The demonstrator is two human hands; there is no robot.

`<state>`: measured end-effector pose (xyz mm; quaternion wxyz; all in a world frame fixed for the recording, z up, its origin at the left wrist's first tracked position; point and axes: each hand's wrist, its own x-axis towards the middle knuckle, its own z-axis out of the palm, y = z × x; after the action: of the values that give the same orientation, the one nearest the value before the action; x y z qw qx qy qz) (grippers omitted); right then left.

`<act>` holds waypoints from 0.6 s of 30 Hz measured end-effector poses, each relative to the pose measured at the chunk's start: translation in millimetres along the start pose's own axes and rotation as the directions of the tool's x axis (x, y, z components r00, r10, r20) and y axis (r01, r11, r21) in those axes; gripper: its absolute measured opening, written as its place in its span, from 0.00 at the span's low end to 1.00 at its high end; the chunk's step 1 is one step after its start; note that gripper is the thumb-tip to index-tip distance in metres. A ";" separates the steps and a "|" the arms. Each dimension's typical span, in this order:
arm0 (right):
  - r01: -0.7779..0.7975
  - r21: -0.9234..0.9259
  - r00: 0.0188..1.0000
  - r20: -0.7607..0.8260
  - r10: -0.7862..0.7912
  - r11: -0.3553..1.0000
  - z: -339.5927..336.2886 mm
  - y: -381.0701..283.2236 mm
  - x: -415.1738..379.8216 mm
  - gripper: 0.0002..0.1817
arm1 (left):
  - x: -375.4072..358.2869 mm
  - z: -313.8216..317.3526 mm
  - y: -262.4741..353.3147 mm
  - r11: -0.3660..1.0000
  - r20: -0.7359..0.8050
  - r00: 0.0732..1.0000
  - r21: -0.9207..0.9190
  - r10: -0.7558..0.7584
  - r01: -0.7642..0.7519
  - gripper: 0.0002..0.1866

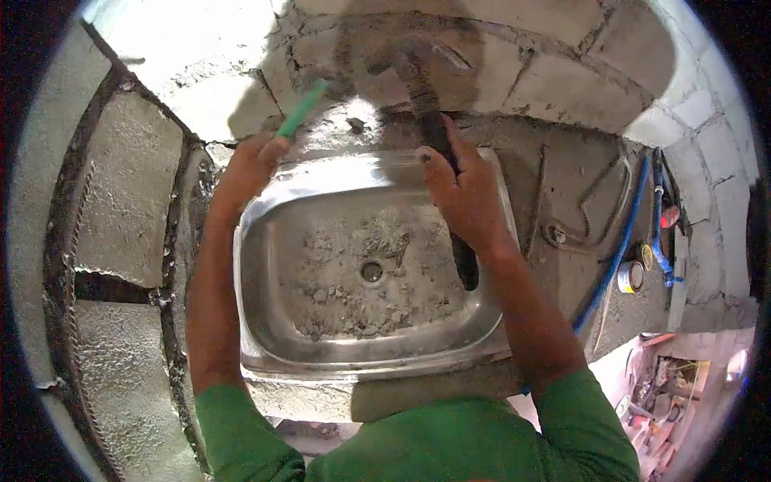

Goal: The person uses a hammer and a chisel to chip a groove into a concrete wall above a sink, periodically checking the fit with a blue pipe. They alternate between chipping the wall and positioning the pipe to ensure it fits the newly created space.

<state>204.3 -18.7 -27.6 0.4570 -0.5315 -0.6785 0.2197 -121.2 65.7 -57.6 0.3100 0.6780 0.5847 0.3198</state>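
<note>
My left hand (255,165) is closed around a green chisel (303,108), which slants up toward the block wall (490,68) behind the sink. My right hand (466,181) grips a hammer (431,116) by its dark handle. The hammer's head is raised near the wall, to the right of the chisel and apart from it; the handle's end reaches down over the basin. Below both hands lies a stainless steel sink (377,365), with grey mortar rubble (377,321) scattered around its drain (372,273).
Right of the sink are a bent metal rod (590,237), a blue hose (618,257), blue pipe (661,249) and a small can (630,277). At left stands a block wall (128,189) with a rebar rod (79,265). Clutter (666,402) shows at lower right.
</note>
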 end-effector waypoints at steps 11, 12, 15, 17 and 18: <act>-0.060 -0.023 0.983 0.171 0.063 0.998 -4.3 -8.9 8.7 0.32 | 17.3 28.1 16.5 0.750 0.054 0.990 0.648 0.130 -0.134 0.18; -0.004 -0.020 0.994 0.113 0.006 1.000 -3.1 -9.8 8.5 0.29 | 19.3 24.5 28.9 0.752 0.059 0.990 0.645 0.130 -0.137 0.18; 0.041 0.006 0.999 0.017 -0.042 0.999 -0.7 -17.4 4.2 0.28 | 26.5 9.4 63.4 0.749 0.167 0.986 0.651 0.016 -0.123 0.17; 0.036 0.041 0.999 -0.031 -0.035 0.998 3.4 -21.5 -3.0 0.28 | 27.4 8.4 77.1 0.632 0.256 0.966 0.742 0.040 -0.223 0.18; -0.041 0.065 0.997 -0.062 0.045 0.997 7.2 -20.5 -9.3 0.29 | 27.5 12.0 77.3 0.552 0.277 0.954 0.780 0.116 -0.294 0.15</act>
<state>187.6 -32.9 -18.7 0.4902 -0.5377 -0.6447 0.2342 -62.6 82.8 -1.5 -0.0201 0.8352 0.5493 -0.0176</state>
